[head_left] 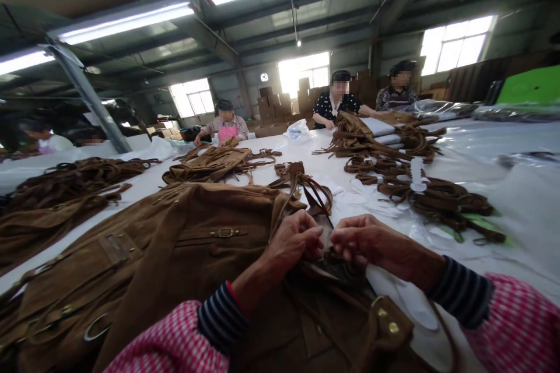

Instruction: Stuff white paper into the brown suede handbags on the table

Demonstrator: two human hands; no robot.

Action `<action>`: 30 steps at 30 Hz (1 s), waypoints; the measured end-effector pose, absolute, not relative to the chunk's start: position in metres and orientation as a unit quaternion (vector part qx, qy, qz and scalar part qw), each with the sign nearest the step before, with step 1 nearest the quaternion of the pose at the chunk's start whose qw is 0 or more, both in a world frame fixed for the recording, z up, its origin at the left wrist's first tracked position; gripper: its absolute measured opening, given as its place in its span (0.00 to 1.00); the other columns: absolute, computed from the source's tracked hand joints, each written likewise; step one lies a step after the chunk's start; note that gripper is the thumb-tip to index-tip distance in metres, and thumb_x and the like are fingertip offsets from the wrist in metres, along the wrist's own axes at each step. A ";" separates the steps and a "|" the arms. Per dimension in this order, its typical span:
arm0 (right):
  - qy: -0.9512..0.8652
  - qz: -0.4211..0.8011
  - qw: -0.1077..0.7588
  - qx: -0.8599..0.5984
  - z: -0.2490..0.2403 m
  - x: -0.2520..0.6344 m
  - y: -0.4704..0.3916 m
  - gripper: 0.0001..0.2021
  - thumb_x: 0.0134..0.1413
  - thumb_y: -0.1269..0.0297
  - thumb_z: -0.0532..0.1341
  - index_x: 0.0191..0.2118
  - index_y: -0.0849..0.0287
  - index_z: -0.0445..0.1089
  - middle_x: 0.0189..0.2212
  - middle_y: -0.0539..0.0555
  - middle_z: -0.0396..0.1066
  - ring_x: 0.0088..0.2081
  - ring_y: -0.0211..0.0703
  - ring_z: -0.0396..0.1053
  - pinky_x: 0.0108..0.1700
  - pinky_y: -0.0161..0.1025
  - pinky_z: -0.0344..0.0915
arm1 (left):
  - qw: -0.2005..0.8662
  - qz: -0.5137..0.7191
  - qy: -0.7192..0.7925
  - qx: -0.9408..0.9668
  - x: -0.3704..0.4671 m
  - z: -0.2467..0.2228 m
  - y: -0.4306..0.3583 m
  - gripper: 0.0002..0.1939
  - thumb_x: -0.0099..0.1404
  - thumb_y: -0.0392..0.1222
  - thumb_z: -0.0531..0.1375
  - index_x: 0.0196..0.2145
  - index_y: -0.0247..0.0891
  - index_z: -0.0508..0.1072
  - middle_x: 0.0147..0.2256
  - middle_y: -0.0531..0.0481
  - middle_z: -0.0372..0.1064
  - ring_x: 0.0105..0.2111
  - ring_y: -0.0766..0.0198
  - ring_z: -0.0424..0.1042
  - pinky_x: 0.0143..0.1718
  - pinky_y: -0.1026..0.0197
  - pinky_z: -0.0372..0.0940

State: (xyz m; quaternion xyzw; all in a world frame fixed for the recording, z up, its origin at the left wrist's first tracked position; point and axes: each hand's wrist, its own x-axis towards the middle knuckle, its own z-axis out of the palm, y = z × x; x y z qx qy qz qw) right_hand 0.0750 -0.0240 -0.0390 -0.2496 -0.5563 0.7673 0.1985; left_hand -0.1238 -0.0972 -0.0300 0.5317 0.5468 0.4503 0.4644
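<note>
A large brown suede-like bag (223,215) with brass buckles lies in front of me. My left hand (297,238) is closed in a pinch at the bag's right end, beside thin brown straps (321,189). Facing it, a short gap away, my right hand (367,239) pinches with thumb and fingertips. Between the two hands shows a small greyish piece (325,230). What the fingertips hold is too small and hidden to name. Below the right hand, a brown leather tab with brass rivets (387,326) sticks up from the bag.
Bundled brown straps (455,201) lie on the white table (289,151) at right. More brown bags (210,163) are stacked ahead, and a dark strap pile (74,180) is at left. Several co-workers (335,102) work across the table. Clear plastic sheeting (520,113) covers the far right.
</note>
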 end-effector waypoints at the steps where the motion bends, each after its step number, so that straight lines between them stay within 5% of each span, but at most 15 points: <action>1: -0.540 0.776 0.215 -0.243 -0.041 0.074 -0.025 0.15 0.50 0.56 0.72 0.34 0.65 0.77 0.30 0.55 0.75 0.26 0.34 0.70 0.22 0.27 0.58 | 0.462 0.468 0.548 0.517 -0.123 -0.033 -0.096 0.18 0.61 0.53 0.66 0.33 0.36 0.66 0.26 0.50 0.75 0.21 0.68 0.71 0.23 0.67 0.62; 5: -0.518 0.779 0.273 -0.224 -0.048 0.068 -0.024 0.14 0.46 0.61 0.73 0.39 0.63 0.79 0.34 0.56 0.77 0.32 0.38 0.73 0.24 0.27 0.62 | 0.462 0.524 0.537 0.474 -0.123 -0.040 -0.093 0.21 0.54 0.53 0.71 0.31 0.34 0.70 0.23 0.52 0.72 0.19 0.69 0.69 0.22 0.67 0.63; 9: -0.554 0.730 0.306 -0.259 -0.052 0.063 -0.025 0.15 0.47 0.57 0.75 0.38 0.62 0.79 0.29 0.53 0.75 0.28 0.36 0.69 0.24 0.28 0.60 | 0.479 0.546 0.515 0.454 -0.126 -0.042 -0.092 0.19 0.52 0.50 0.73 0.31 0.32 0.73 0.24 0.51 0.73 0.21 0.68 0.70 0.24 0.66 0.66; 16: -0.594 0.677 0.339 -0.270 -0.056 0.058 -0.025 0.14 0.53 0.54 0.72 0.36 0.62 0.80 0.29 0.52 0.73 0.27 0.33 0.63 0.23 0.28 0.55 | 0.477 0.540 0.505 0.475 -0.123 -0.047 -0.090 0.14 0.55 0.46 0.69 0.33 0.31 0.78 0.25 0.50 0.73 0.21 0.69 0.69 0.24 0.66 0.65; 30: -0.582 0.667 0.360 -0.295 -0.071 0.058 -0.025 0.15 0.48 0.55 0.74 0.31 0.62 0.78 0.22 0.50 0.70 0.24 0.31 0.59 0.24 0.30 0.50 | 0.437 0.519 0.520 0.520 -0.120 -0.049 -0.092 0.14 0.58 0.49 0.65 0.31 0.33 0.73 0.23 0.53 0.67 0.21 0.70 0.65 0.23 0.67 0.60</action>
